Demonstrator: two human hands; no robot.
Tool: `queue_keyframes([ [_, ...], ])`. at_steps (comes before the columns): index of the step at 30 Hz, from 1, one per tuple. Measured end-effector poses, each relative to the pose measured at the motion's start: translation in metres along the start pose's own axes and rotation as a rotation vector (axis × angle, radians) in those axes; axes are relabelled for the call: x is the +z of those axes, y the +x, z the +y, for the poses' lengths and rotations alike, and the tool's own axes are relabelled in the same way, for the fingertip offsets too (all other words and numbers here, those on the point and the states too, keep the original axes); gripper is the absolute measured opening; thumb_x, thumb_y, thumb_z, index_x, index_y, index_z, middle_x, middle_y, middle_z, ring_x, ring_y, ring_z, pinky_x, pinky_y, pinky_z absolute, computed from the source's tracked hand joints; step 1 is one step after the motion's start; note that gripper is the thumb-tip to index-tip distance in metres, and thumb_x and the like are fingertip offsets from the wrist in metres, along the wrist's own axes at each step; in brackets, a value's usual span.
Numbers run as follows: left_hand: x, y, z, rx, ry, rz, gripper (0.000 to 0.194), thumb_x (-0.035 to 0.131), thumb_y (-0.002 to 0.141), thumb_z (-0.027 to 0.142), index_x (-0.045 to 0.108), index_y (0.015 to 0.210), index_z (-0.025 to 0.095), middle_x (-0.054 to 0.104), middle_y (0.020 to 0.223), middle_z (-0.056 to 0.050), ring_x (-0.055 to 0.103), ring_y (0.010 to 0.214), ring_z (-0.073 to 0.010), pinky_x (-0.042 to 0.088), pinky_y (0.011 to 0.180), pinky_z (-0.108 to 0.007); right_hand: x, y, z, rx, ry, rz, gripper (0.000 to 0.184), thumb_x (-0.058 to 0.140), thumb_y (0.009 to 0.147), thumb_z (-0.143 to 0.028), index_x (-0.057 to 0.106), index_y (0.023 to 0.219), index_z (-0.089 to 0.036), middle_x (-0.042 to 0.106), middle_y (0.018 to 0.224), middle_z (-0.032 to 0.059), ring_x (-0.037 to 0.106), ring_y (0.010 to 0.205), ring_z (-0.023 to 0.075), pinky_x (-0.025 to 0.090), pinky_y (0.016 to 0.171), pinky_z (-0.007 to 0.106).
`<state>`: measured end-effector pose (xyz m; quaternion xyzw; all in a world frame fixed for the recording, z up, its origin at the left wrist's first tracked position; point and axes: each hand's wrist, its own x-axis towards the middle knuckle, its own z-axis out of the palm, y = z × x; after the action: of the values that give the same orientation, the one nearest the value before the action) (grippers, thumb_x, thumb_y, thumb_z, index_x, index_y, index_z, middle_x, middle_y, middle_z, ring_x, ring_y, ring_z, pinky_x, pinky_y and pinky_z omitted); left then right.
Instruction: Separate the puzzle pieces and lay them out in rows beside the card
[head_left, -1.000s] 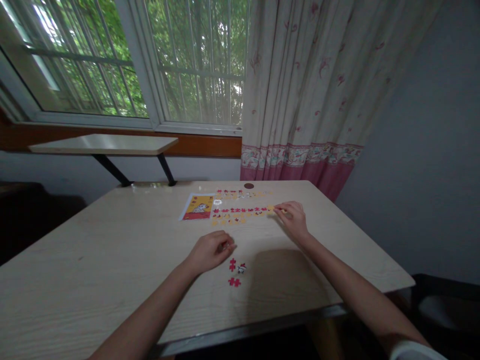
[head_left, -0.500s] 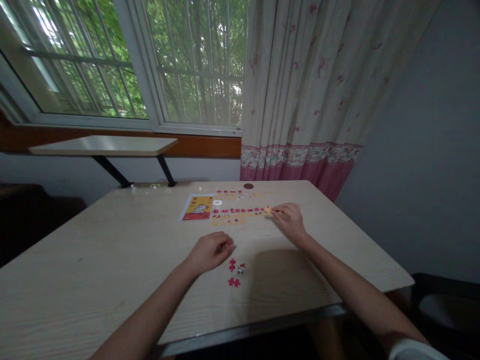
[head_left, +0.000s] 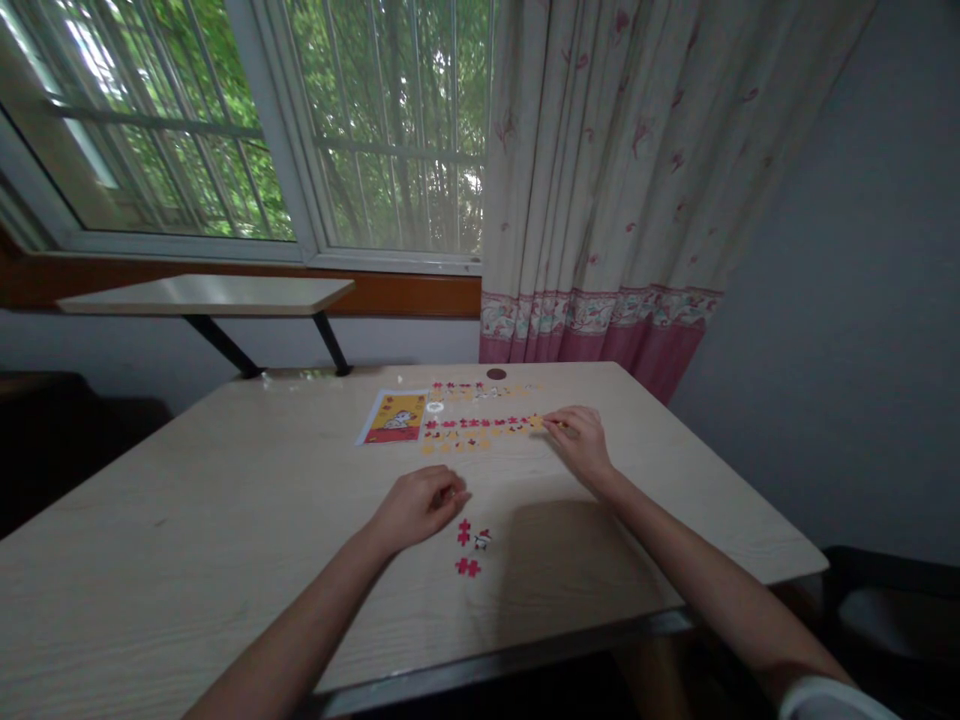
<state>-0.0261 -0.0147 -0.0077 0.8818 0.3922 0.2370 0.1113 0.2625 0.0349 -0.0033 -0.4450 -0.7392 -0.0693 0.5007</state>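
My right hand reaches to the right end of the rows, its thumb and forefinger pinched at a yellow puzzle piece. Left of it runs a line of red puzzle pieces, with yellow ones in rows below. My left hand rests curled on the table, its fingers closed; whatever may be inside is hidden. In front of that hand lie joined red puzzle pieces, another red pair and a white-and-red piece. A picture card with a white dog on yellow and red lies left of the rows.
More puzzle pieces lie in rows further back, near a dark round spot on the table. A raised shelf stands at the back left, below the window. A curtain hangs behind the table, and a dark chair is at the right.
Both hands stay almost in place. The view shifts very slightly; the puzzle pieces lie as before.
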Motion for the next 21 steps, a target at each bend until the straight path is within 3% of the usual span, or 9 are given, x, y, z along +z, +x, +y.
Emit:
queue_keyframes([
  [4,-0.002,0.000,0.002,-0.007,0.002,-0.005,0.026,0.042,0.086,0.035,0.057,0.075,0.017,0.055,0.067,-0.001,0.049,0.060,-0.0116,0.036,0.056,-0.022,0.009,0.018,0.029,0.223,0.141,-0.054,0.022,0.058,0.077,-0.036,0.068,0.079,-0.017,0.066,0.080,0.0052,0.055,0.065,0.0138,0.043,0.066,0.030],
  [7,-0.004,0.000,0.003,-0.009,0.008,-0.002,0.026,0.042,0.086,0.034,0.057,0.074,0.017,0.055,0.066,0.000,0.049,0.060,-0.0115,0.035,0.056,-0.022,0.024,0.033,0.067,0.448,0.116,-0.213,0.026,0.058,0.074,-0.037,0.069,0.081,-0.014,0.066,0.075,0.0052,0.055,0.061,0.0136,0.043,0.058,0.027],
  [13,-0.005,0.000,0.004,-0.027,0.036,-0.010,0.027,0.043,0.086,0.035,0.057,0.073,0.017,0.055,0.065,0.000,0.049,0.059,-0.0115,0.034,0.055,-0.022,0.049,0.044,0.118,0.505,0.038,-0.353,0.021,0.064,0.069,-0.032,0.069,0.076,-0.013,0.066,0.066,0.0043,0.057,0.059,0.0133,0.041,0.054,0.023],
  [21,-0.004,0.000,0.004,-0.019,0.020,-0.002,0.026,0.043,0.086,0.034,0.058,0.074,0.016,0.056,0.067,-0.001,0.049,0.060,-0.0112,0.035,0.055,-0.021,0.063,0.045,0.126,0.503,-0.135,-0.437,0.015,0.061,0.070,-0.026,0.069,0.081,-0.019,0.069,0.076,0.0029,0.060,0.069,0.0141,0.042,0.062,0.022],
])
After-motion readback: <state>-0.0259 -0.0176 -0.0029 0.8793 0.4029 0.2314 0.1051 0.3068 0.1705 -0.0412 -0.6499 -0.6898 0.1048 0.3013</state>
